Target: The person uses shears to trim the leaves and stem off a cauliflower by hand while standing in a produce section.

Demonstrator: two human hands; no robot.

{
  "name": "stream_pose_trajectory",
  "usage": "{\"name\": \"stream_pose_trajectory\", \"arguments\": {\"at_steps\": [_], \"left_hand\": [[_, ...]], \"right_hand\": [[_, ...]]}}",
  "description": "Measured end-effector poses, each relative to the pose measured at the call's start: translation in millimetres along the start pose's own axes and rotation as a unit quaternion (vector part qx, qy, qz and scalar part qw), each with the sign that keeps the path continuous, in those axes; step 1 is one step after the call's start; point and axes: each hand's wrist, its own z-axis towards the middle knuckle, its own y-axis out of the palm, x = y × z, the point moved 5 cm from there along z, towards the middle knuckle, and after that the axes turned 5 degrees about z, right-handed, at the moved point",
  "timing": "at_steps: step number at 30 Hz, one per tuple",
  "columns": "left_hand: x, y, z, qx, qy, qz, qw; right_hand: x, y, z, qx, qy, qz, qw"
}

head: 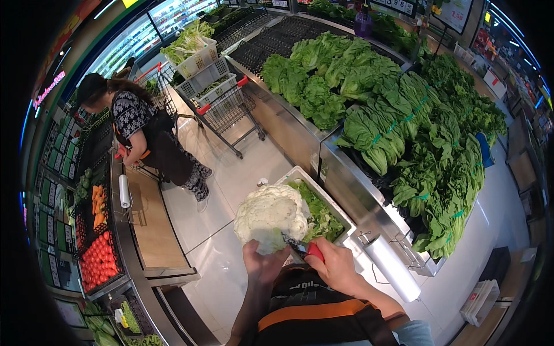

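Observation:
A large white cauliflower head (270, 212) is held up in front of my apron by my left hand (265, 261), whose fingers and thumb grip its lower edge around a pale green leaf (272, 240). My right hand (331, 264) is closed around the red handle of a knife (315, 251). The knife's dark blade points left and touches the lower right edge of the cauliflower; its tip is hard to make out. Just beyond, a white foam box (346, 222) on the floor side holds loose green leaves (320, 212).
Leafy greens (372, 91) fill the display stand on the right, with a plastic bag roll (391, 267) at its corner. A shopping cart (225, 108) carries crates ahead. On the left, a person (147, 129) stands by a counter with tomatoes (99, 261) and carrots (98, 205).

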Motion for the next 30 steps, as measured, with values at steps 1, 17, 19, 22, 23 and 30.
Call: {"name": "stream_pose_trajectory", "arguments": {"at_steps": [1, 17, 19, 22, 23, 30], "left_hand": [[0, 0, -1, 0.005, 0.002, 0.008, 1.000], [-1, 6, 4, -0.070, 0.025, -0.027, 0.997], [1, 7, 7, -0.094, 0.023, -0.073, 0.993], [2, 10, 6, -0.114, 0.029, -0.104, 0.988], [3, 12, 5, -0.123, 0.030, -0.099, 0.987], [12, 9, 5, -0.104, 0.070, -0.048, 0.991]], "right_hand": [[-3, -1, 0, 0.005, -0.001, -0.010, 1.000], [-15, 3, 12, 0.007, 0.024, 0.016, 1.000], [-17, 3, 14, 0.005, 0.021, 0.021, 1.000], [-16, 4, 12, 0.003, 0.020, 0.020, 1.000], [-18, 2, 14, 0.005, 0.020, 0.013, 1.000], [-19, -2, 20, 0.030, -0.038, -0.026, 0.998]]}}
